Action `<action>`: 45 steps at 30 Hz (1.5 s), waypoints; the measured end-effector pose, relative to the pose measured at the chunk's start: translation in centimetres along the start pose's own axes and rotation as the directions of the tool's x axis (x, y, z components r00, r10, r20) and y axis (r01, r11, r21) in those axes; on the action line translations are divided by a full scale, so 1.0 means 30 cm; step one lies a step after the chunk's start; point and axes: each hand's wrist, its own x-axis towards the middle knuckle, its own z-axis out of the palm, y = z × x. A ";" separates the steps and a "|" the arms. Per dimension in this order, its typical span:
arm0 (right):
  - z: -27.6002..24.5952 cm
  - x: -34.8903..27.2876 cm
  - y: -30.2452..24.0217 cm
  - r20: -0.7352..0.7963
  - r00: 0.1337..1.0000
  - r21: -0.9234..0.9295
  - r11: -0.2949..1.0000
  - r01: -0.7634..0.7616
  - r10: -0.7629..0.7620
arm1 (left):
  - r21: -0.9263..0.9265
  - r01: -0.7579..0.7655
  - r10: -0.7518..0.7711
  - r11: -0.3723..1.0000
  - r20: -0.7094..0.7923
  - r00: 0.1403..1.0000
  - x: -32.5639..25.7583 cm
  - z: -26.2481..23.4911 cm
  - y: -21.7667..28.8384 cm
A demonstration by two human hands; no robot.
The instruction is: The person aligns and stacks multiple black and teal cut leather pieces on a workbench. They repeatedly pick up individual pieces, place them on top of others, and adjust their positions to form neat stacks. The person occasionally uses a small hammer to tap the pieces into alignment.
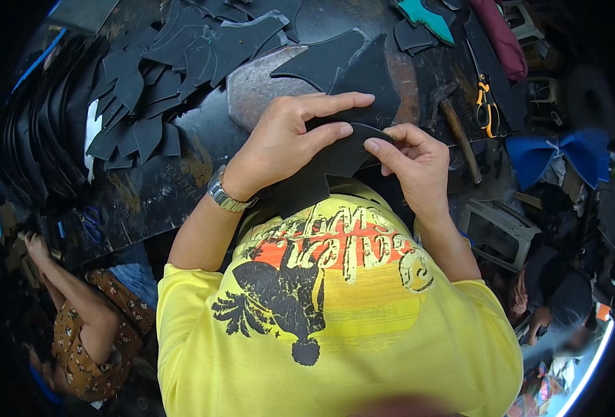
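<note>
A black, leather-like cut piece (344, 154) with a curved top edge and a notched lower side is held close to my yellow shirt at the bench's near edge. My left hand (283, 139), with a metal watch at the wrist, grips it with the thumb on top; the index finger stretches out above it. The fingers underneath are partly hidden. At the piece's right end, my right hand (419, 160) pinches the edge between thumb and curled fingers. Just beyond my hands, more flat black pieces (363, 73) lie on a worn slab (248, 94).
On the dark bench (161, 226), black cut pieces (141, 139) and a row of curved black strips (36, 132) lie left. A hammer (460, 135), orange-handled scissors (486, 111) and a teal piece (425, 19) lie right. Another person (99, 320) sits at lower left, near a stool (498, 233) opposite.
</note>
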 end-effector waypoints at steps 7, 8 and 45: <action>0.008 0.016 0.009 0.045 0.996 0.175 0.981 -0.081 0.074 | -0.084 -0.009 0.009 0.996 -0.004 1.000 -0.014 -0.005 -0.017; 0.014 0.010 0.008 0.040 0.999 0.146 0.989 -0.038 0.033 | -0.095 0.023 -0.021 0.995 0.016 1.000 -0.018 -0.012 -0.018; -0.045 0.028 0.046 0.083 0.995 0.235 0.971 0.037 -0.058 | -0.114 0.201 -0.198 0.973 0.032 0.980 -0.068 -0.030 -0.039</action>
